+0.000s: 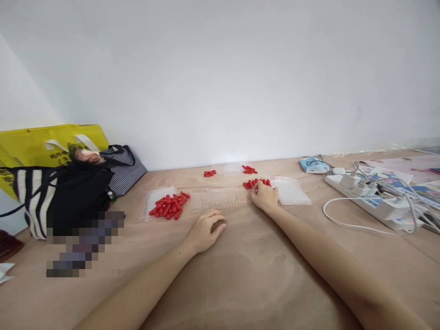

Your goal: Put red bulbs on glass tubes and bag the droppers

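My left hand (207,230) rests on the table, empty, with fingers loosely curved and the thumb apart. Just beyond its fingertips, a row of thin clear glass tubes (220,198) lies side by side. To the left of the tubes is a loose pile of red rubber bulbs (168,206), partly on clear plastic bags (149,201). My right hand (265,196) reaches to a short row of red bulbs (263,182), its fingers pinched at one of them; the fingertips are partly hidden. Right beside this hand lies a stack of clear plastic bags (292,191).
Farther back are more tubes (233,169) between two small groups of red bulbs (249,169). At right are a white power strip (371,201) with cables, a blue mask (314,165) and printed sheets (426,190). Bags (68,197) crowd the left against the wall (220,82).
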A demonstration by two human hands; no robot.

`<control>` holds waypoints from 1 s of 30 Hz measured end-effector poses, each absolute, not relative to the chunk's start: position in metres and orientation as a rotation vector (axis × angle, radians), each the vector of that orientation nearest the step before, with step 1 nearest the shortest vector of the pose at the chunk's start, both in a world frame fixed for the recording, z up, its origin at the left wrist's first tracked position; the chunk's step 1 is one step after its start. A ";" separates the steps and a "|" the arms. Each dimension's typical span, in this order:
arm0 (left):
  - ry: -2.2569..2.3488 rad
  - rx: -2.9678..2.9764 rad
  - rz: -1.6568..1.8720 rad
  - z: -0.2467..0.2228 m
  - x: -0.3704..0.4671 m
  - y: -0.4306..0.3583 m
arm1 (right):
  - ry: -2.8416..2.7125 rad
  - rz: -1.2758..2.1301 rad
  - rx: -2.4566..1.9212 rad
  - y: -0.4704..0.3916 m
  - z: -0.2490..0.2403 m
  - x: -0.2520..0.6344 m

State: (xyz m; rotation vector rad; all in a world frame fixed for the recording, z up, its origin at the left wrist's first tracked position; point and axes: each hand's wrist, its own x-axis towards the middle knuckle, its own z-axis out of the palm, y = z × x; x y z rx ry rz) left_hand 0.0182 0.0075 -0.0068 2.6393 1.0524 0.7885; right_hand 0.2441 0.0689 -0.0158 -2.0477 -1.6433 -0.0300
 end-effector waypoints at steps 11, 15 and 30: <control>1.004 2.628 0.681 -0.011 0.018 0.010 | -1.764 -0.115 -1.965 0.064 -0.011 0.228; 1.047 2.697 0.724 -0.010 0.018 0.009 | -1.810 0.020 -2.097 0.067 -0.006 0.206; 2.507 2.603 0.327 0.026 -0.041 0.047 | -1.924 0.005 -2.164 0.069 -0.003 0.193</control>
